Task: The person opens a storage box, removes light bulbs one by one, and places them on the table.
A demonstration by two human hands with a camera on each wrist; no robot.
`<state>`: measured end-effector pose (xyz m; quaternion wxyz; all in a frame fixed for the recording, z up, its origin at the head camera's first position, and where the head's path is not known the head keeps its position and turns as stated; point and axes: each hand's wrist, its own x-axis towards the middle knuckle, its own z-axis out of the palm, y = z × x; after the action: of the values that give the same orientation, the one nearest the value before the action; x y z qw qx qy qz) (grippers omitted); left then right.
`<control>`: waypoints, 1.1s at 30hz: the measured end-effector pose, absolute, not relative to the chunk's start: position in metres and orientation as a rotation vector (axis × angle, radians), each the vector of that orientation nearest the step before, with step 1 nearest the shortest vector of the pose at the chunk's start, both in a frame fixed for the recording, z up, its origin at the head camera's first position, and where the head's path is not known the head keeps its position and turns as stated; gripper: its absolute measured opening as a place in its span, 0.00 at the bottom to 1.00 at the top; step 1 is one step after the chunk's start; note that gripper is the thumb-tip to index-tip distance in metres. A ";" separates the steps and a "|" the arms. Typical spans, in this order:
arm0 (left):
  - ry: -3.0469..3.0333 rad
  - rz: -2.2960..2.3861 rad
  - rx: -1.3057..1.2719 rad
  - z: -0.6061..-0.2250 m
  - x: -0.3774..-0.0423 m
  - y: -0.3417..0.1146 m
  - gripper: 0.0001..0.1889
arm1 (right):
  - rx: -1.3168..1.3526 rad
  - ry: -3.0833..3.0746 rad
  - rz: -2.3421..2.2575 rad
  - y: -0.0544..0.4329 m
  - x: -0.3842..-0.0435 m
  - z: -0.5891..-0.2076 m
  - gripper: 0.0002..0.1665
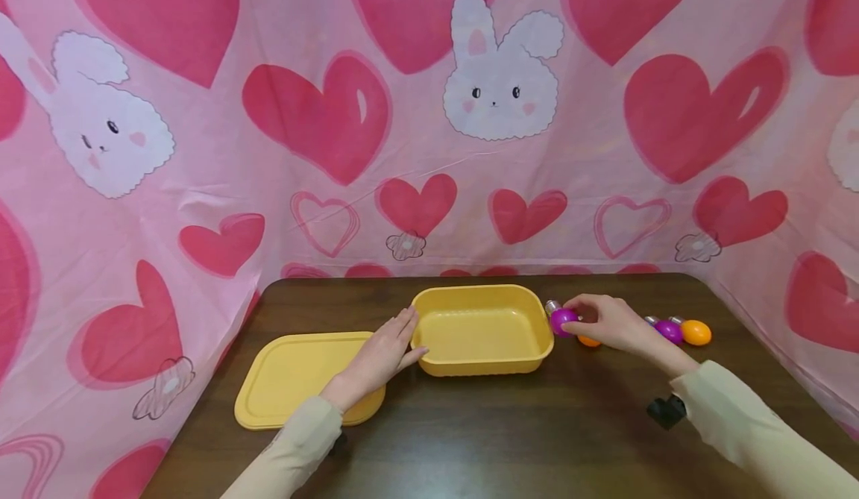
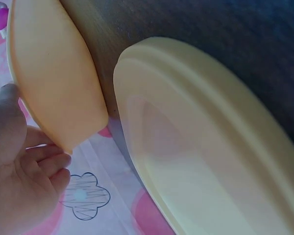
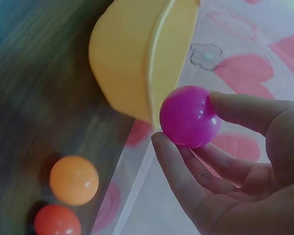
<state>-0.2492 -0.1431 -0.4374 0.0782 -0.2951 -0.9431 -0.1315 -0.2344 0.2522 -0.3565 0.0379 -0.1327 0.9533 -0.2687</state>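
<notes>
A yellow rectangular box (image 1: 483, 367) without its lid stands at the middle of the table. My left hand (image 1: 382, 353) rests against its left side, fingers extended along the rim and thumb near the front corner. In the left wrist view, that hand's fingertips (image 2: 61, 160) lie right at the box's edge. Just off the box's right end, my right hand (image 1: 611, 322) pinches a purple light bulb (image 1: 564, 323) between thumb and fingers. The bulb's silver base points toward the back left in the head view, while its round glossy side (image 3: 190, 116) faces the right wrist camera.
The yellow lid (image 1: 295, 380) lies left of the box, partly under the left forearm. An orange bulb (image 1: 589, 341) lies beneath the right hand. Farther right are another purple bulb (image 1: 668, 331) and an orange one (image 1: 696, 333). A pink heart-print cloth (image 1: 429, 156) hangs behind the table.
</notes>
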 end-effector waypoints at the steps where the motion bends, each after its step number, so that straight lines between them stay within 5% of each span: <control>1: -2.825 -0.396 -0.885 -0.437 -0.249 -0.143 0.37 | -0.404 2.934 -0.820 0.256 -0.232 -0.357 0.28; 33: -2.862 -0.411 -0.888 -0.437 -0.252 -0.145 0.37 | -0.170 2.992 -0.738 0.327 -0.193 -0.409 0.26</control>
<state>-0.2516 -0.1451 -0.4373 0.0587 -0.2931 -0.9446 -0.1356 -0.1931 0.3272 -0.4093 0.0278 -0.0550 0.9691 -0.2389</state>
